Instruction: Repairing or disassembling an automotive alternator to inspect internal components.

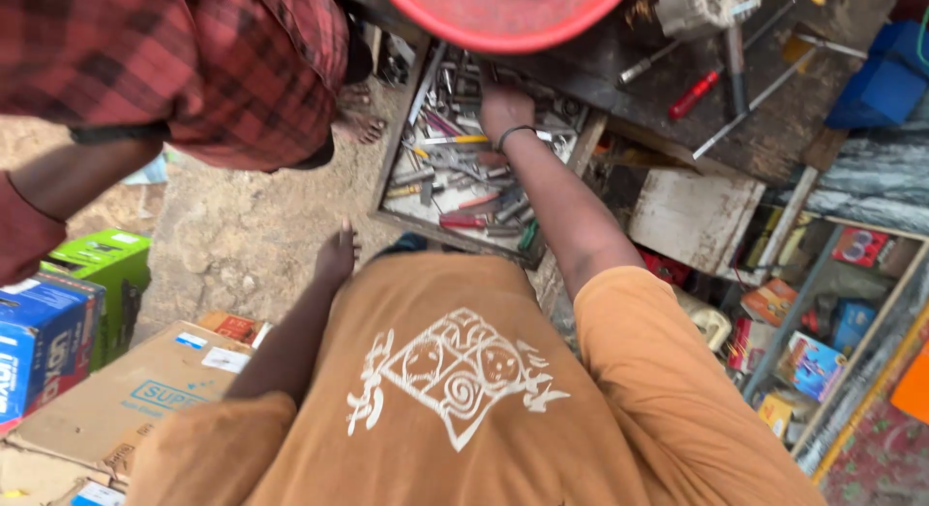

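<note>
Head view: right hand (505, 109) deep in open tool drawer (392, 177), fingers hidden among wrenches (440, 100) and screwdrivers (463, 220); grip impossible to tell. Left hand (336, 257) hanging loose, open, holding nothing. Risk: scraped fingers on sharp tips, or drawer tipping under pressure.

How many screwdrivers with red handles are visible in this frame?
2. One red-handled screwdriver lies on the dark workbench; another lies in the open tool drawer by its front edge. Clutter may hide more.
</note>
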